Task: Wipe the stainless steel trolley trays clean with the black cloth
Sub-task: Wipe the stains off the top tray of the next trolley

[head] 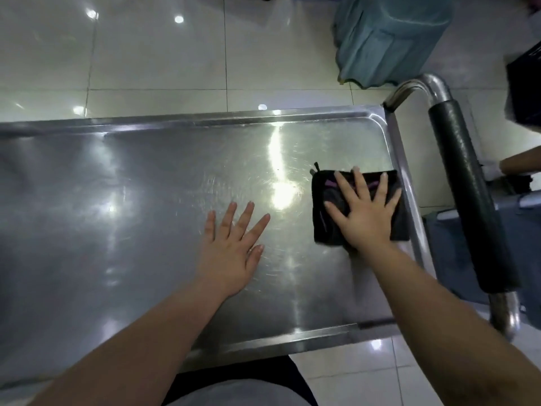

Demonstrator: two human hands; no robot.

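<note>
My right hand [366, 212] presses the black cloth [325, 206] under spread fingers by the tray [117, 177] edge; left hand [231, 247] lies flat, holding nothing.

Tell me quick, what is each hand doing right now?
Left hand: open, palm down over the steel tray.
Right hand: open, fingers spread, pressing the black cloth.

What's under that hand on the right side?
The right hand presses flat on the black cloth, which lies on the steel tray. The cloth's middle is hidden beneath the palm.
</note>
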